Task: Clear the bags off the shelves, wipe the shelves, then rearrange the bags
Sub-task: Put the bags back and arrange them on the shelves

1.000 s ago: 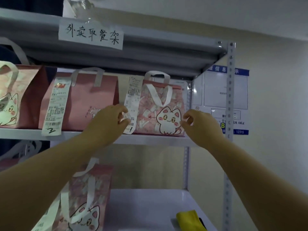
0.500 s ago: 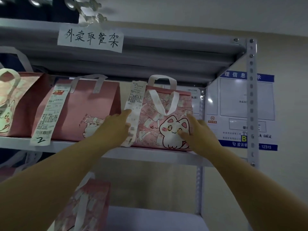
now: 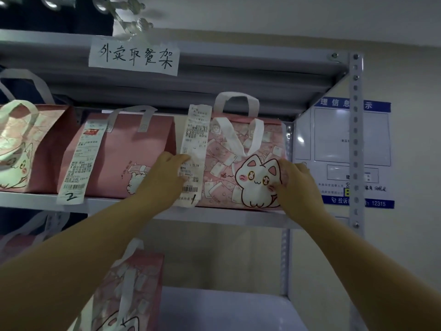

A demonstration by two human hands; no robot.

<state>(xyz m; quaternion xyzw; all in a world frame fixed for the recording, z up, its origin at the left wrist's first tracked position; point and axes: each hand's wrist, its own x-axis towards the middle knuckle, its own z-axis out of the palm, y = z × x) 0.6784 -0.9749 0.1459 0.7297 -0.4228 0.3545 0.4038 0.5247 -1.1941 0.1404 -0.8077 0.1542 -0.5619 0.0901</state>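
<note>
left hand (image 3: 164, 179) and right hand (image 3: 299, 187) grip both ends of cat bag (image 3: 222, 168), upright, lengthwise along shelf (image 3: 214, 216).

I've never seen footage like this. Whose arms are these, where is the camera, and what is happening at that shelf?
There is no machine here. These are a person's two bare arms, filmed by one wide-angle camera worn on the head, so you look along the arms and up at a metal shelf. All three pictures come from that same camera.

Pink bags with white handles stand on the shelf. The left hand and right hand hold the rightmost one, the cat bag, by its two sides. It appears to rest on the shelf.

A long receipt marked 1 hangs down its front. Beside it stands a plain pink bag whose own slip is marked 2. A handwritten paper sign is stuck to the shelf above.
</note>
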